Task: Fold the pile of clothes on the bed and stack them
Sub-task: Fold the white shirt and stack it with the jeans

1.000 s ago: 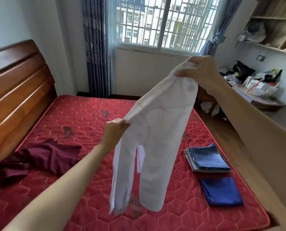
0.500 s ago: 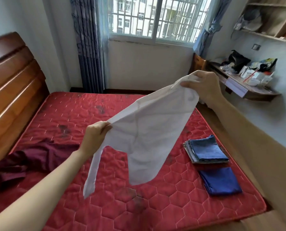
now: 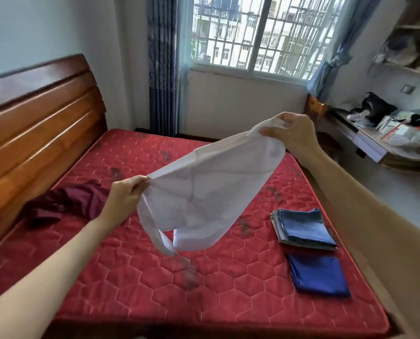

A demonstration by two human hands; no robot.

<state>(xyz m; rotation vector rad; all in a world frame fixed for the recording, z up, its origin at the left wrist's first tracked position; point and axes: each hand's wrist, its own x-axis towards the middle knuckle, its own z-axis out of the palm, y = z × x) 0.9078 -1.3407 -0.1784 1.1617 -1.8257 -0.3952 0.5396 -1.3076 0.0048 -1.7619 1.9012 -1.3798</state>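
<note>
A white garment (image 3: pixel 209 192) hangs in the air over the red mattress (image 3: pixel 135 285), stretched by its top edge between both hands. My left hand (image 3: pixel 123 199) pinches its near left corner. My right hand (image 3: pixel 294 133) grips the far right corner, higher up. The cloth billows, and its lower end and a sleeve dangle just above the bed. A crumpled maroon garment (image 3: pixel 67 204) lies at the left near the headboard. On the right side of the bed lie a folded denim-blue stack (image 3: pixel 304 228) and a folded royal-blue cloth (image 3: pixel 319 275).
A wooden headboard (image 3: pixel 37 123) runs along the left. A cluttered desk (image 3: pixel 385 143) and a wooden chair (image 3: pixel 314 108) stand to the right of the bed, with shelves above. The window with bars (image 3: pixel 257 33) and curtains are at the far wall.
The white garment has swung from hanging straight down to billowing nearly flat. Both hands came lower, and the left hand moved further left, spreading the top edge wider.
</note>
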